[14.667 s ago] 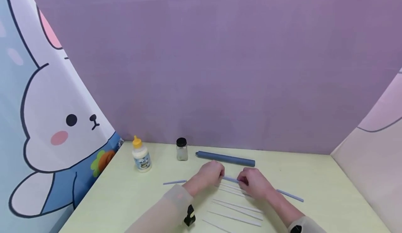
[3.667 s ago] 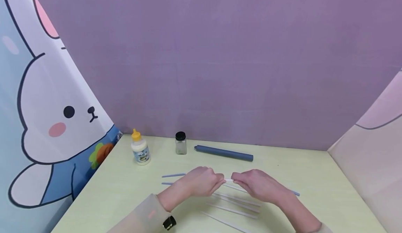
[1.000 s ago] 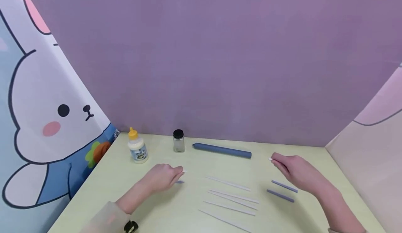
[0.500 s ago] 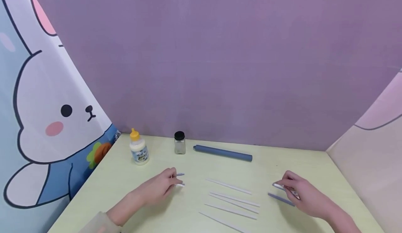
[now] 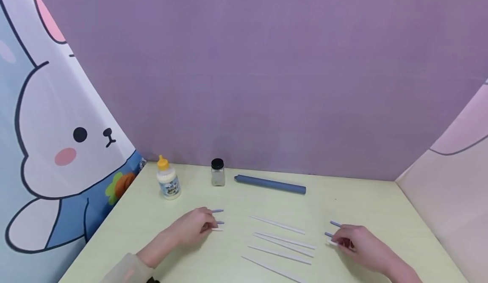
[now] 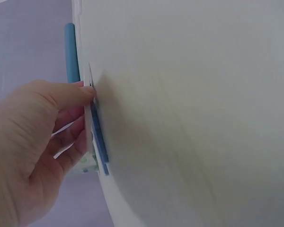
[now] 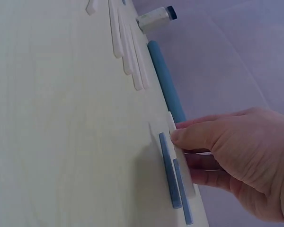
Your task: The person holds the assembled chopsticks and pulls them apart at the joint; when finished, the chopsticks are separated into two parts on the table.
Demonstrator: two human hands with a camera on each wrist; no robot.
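My left hand (image 5: 193,228) pinches a short white stick (image 6: 88,127) between thumb and fingers, low over the left side of the table. Right beside that stick lie two short blue-grey sticks (image 6: 99,135), partly covered by the hand in the head view. On the right, thumb and fingers of my right hand (image 5: 360,245) pinch another short white stick (image 7: 185,176). Two more blue-grey pieces (image 7: 169,172) lie alongside it. Between the hands, several long white tapered sticks (image 5: 280,255) are spread roughly parallel on the table.
Along the back of the pale table (image 5: 289,206) stand a glue bottle (image 5: 169,184) with a yellow cap and a small clear jar (image 5: 218,176) with a black lid. A thick dark-blue rod (image 5: 270,184) lies to their right. A purple backdrop (image 5: 267,84) rises behind.
Earlier both hands held a white stick together at the middle. They then parted, each with a short white piece, and have since come down toward me beside the blue-grey pieces.
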